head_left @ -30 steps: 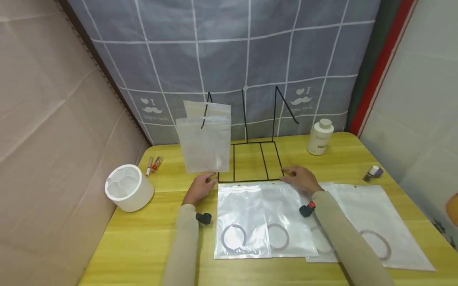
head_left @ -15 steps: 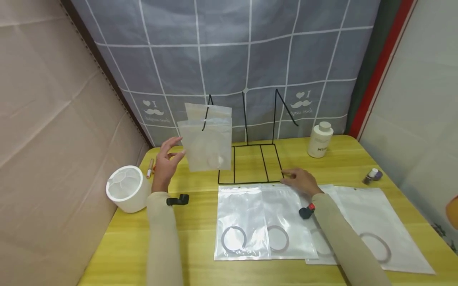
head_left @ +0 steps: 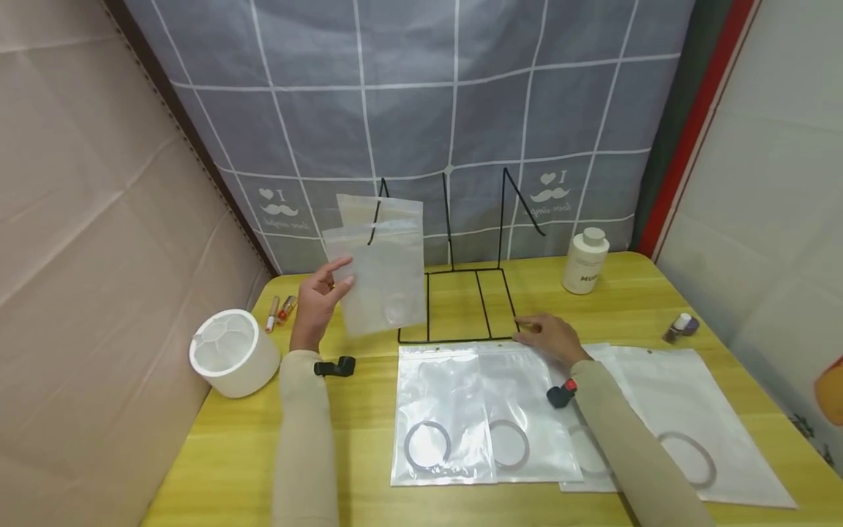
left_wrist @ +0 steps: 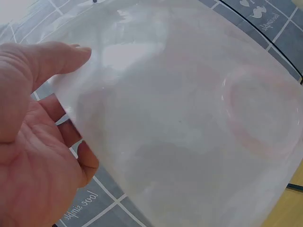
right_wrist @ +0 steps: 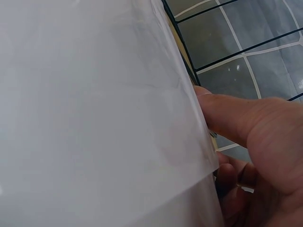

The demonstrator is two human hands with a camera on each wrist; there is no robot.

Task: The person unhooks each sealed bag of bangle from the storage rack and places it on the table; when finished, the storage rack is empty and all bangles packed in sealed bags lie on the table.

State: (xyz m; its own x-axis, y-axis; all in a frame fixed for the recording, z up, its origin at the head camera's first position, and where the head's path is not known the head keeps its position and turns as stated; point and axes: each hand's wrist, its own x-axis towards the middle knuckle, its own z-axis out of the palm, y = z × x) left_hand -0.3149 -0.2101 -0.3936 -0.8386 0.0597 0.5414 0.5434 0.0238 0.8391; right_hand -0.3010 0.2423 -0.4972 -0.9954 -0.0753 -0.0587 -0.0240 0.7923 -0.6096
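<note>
Two translucent zip-lock bags hang one behind the other on the left hook of a black wire rack [head_left: 502,219]. My left hand [head_left: 315,307] holds the left edge of the front zip-lock bag [head_left: 385,285], thumb in front and fingers behind it. In the left wrist view a faint pinkish ring [left_wrist: 262,111] shows through that bag. My right hand [head_left: 549,338] pinches the rack's base near its front right corner; in the right wrist view the bags lying on the table partly cover the fingers.
Several clear bags, one of them a zip-lock bag [head_left: 441,399] with a printed ring, lie overlapping in front of the rack. A white round container [head_left: 233,355] and two lipstick-like tubes [head_left: 279,313] stand at left. A white bottle [head_left: 585,261] and small vials [head_left: 678,327] are at right.
My left hand has left the rack's front left corner, risen to the hanging bags and taken the front one's left edge. That bag now tilts slightly. The right hand stays put.
</note>
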